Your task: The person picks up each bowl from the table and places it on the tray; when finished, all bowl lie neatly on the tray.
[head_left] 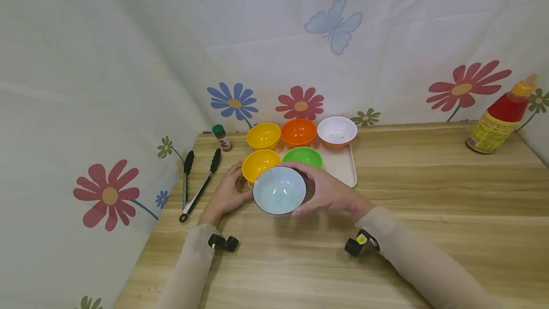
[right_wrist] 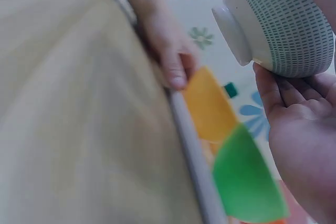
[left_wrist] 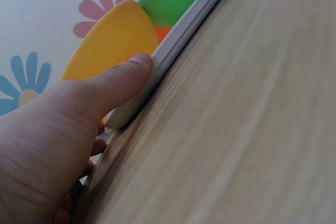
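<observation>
My right hand holds a pale blue bowl with a dark rim, thumb and fingers at its sides. The right wrist view shows the bowl's patterned outside and its white foot, raised above the table and tilted. At the tray's near left corner, my left hand grips the edge of the white tray, its thumb along the front side. Just behind that thumb sits the front yellow bowl. A green bowl stands beside it, partly covered by my right hand.
Further back on the tray are another yellow bowl, an orange bowl and a white bowl. Black-tipped tongs lie at the left, near a green-capped spice jar. A red sauce bottle stands far right, before the floral curtain.
</observation>
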{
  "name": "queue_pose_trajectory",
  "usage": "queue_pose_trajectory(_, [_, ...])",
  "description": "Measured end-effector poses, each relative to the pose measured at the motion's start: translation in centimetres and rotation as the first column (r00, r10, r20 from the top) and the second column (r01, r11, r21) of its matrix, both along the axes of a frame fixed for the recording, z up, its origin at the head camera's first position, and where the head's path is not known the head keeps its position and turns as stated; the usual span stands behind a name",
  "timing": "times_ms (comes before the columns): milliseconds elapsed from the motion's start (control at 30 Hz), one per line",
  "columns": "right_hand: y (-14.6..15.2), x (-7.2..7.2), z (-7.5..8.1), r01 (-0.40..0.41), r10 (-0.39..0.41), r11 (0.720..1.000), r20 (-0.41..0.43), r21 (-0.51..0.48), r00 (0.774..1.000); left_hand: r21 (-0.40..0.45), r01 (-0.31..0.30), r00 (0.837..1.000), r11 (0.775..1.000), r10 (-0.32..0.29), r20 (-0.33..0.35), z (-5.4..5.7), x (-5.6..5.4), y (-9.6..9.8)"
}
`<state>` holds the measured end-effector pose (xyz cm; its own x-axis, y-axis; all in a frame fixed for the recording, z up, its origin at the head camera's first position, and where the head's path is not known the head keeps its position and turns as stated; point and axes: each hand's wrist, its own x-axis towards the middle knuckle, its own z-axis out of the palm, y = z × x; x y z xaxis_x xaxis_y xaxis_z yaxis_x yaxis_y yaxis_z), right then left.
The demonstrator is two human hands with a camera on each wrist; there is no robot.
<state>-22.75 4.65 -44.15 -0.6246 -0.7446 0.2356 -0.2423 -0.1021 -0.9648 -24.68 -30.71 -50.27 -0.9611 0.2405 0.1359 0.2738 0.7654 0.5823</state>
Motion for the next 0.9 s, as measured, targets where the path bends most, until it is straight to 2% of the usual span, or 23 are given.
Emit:
queue_pose_trajectory(133, [1.3, -0.8, 1.3, 0.022, -0.024, 0.998, -0.029, -0.064, 0.999, 0.013, 0.023, 0.999, 1.000, -0.023, -0.025, -0.1, -0.1, 0.0])
queue_pose_trajectory(267, [2.8, -1.6, 2.3, 0.070, -0.076, 0.993, -0.065, -0.090, 0.995, 0.003, 0.020, 0.999, 1.000, -0.020, -0.029, -0.1, -0.1, 0.1])
queue_pose_trajectory(500, [5.4, -2.6, 3.8, 0.159, -0.166, 0.981, -0.059, -0.114, 0.984, -0.003, 0.003, 1.000, 1.000, -0.003, -0.012, -0.2, -0.2, 0.0])
queue_pose_trajectory(733, [7.7, -3.5, 4.4, 0.236, -0.247, 0.958, -0.051, -0.165, 0.968, -0.004, -0.010, 1.000, 1.000, 0.010, -0.001, 0.0, 0.0, 0.1])
queue_pose_trajectory(900, [9.5, -4.2, 4.4, 0.306, -0.317, 0.939, -0.051, -0.155, 0.947, -0.001, -0.010, 1.000, 1.000, 0.010, -0.002, -0.1, -0.1, 0.2])
